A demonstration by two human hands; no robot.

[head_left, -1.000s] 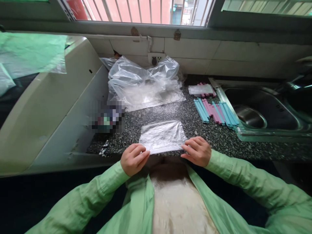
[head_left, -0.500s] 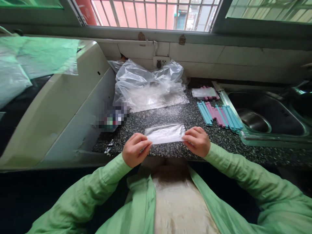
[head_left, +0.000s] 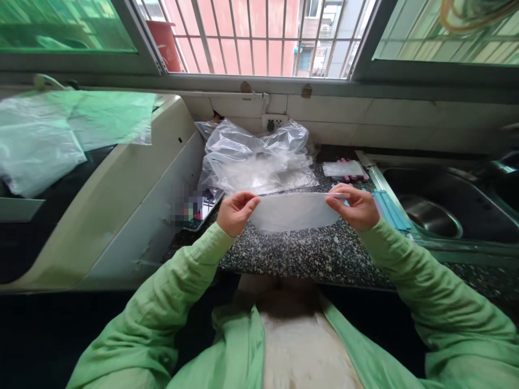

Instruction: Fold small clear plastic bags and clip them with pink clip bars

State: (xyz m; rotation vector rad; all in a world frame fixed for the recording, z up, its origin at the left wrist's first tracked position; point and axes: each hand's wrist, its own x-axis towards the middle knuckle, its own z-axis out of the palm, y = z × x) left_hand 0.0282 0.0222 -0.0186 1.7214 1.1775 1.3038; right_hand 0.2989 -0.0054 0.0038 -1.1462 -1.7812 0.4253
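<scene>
I've got the left hand (head_left: 236, 212) and right hand (head_left: 353, 206) each in a pinch grip on an end of the clear plastic bag (head_left: 292, 212), held above the speckled desk (head_left: 300, 254); looks light, floppy, slippery, so pinch edges.

Your left hand (head_left: 236, 212) is raised in front of your chest, fingers curled, with the thumb and forefinger pinched together at the tips and pointing toward your right. Your right hand (head_left: 354, 206) mirrors it at about the same height, thumb and forefinger pinched and pointing toward your left, the other fingers folded loosely beneath. The two hands are well apart, knuckles turned outward. Both forearms, in light green long sleeves, angle up and inward from your sides, elbows bent and spread wide, wrists roughly level with each other.
</scene>
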